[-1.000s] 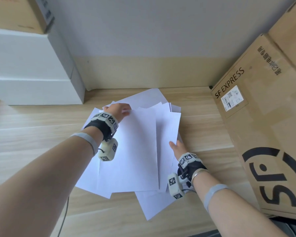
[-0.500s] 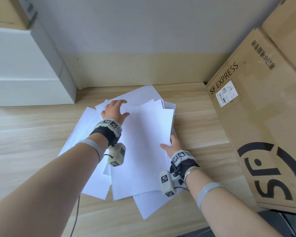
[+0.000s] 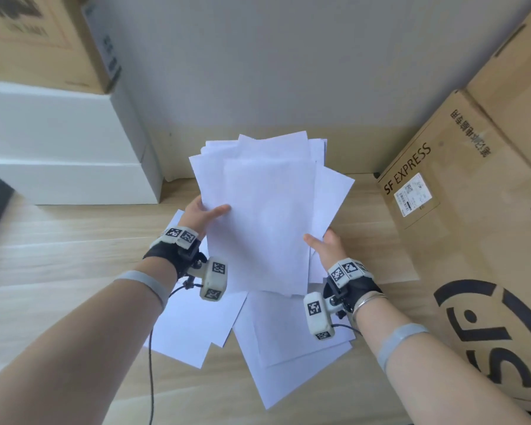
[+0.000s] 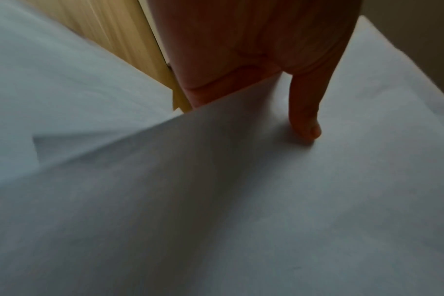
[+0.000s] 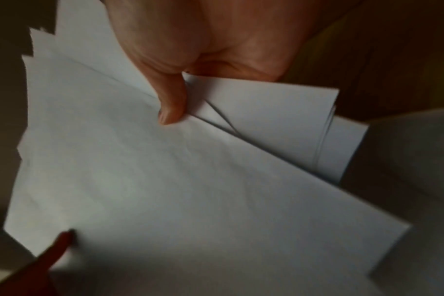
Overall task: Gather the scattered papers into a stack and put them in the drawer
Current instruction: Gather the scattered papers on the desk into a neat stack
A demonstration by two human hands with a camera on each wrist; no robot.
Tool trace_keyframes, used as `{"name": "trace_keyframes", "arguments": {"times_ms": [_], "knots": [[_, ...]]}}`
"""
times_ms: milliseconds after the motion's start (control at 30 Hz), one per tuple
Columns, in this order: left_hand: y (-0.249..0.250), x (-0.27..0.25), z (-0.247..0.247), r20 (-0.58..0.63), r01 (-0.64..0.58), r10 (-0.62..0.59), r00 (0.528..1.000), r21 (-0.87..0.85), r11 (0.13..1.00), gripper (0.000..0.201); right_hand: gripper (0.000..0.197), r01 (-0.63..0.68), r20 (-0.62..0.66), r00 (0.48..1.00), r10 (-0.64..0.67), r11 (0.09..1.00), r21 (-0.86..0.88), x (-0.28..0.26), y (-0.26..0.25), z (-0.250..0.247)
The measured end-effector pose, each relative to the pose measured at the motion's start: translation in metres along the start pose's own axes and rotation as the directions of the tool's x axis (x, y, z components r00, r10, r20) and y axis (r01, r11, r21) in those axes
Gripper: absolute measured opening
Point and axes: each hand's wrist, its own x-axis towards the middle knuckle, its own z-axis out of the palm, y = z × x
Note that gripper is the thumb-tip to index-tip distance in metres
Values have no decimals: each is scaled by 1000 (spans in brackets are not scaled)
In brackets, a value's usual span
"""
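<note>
A loose bundle of white papers (image 3: 267,210) is lifted off the wooden table, tilted up toward the wall. My left hand (image 3: 204,214) pinches its left edge, thumb on top, fingers hidden behind. My right hand (image 3: 324,243) pinches the right edge the same way. In the left wrist view the thumb (image 4: 304,112) lies on the top sheet (image 4: 241,200). The right wrist view shows the thumb (image 5: 171,104) over the fanned sheets (image 5: 165,180). Several more sheets (image 3: 276,342) still lie on the table below. No drawer is in view.
A large SF Express cardboard box (image 3: 472,225) stands close on the right. White boxes (image 3: 59,154) are stacked at the left against the wall, with a brown carton (image 3: 43,38) on top. Bare wooden tabletop (image 3: 59,256) shows at the left and front.
Both hands went from pressing flat on the spread sheets to gripping a bundle by its sides and raising it off the table. Other sheets stayed down.
</note>
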Motion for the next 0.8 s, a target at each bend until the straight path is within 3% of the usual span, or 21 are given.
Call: {"name": "trace_keyframes", "arguments": {"times_ms": [33,100,167,267,367,500,633,800], "knots": [[9,-2,1,6,-41,42,999,-40,998,26,5,1,-8,1000,-1,1000,-17,-1,-7,-1],[24,-6,3,27,-102,104,994,-62,993,28,41,-11,-79,997,7,999,-44,-1,-18,-1],[37,-13,4,38,-137,139,990,-52,989,28,48,-7,-120,993,8,1000,7,-2,-27,-3],[50,-21,4,30,-172,174,984,-53,984,28,21,10,-111,994,0,996,90,-6,-41,-3],[58,-28,5,32,-197,197,980,-21,980,31,15,75,-102,993,-62,988,138,-13,-56,3],[62,-38,5,33,-236,234,972,36,971,38,22,194,-82,980,-182,962,192,-19,-74,12],[54,-42,-3,22,-205,205,979,5,979,53,31,201,-91,978,-187,959,200,-20,-74,22],[22,-37,-5,-66,-108,114,991,84,991,35,35,138,-81,988,-128,980,143,-24,-66,35]]}}
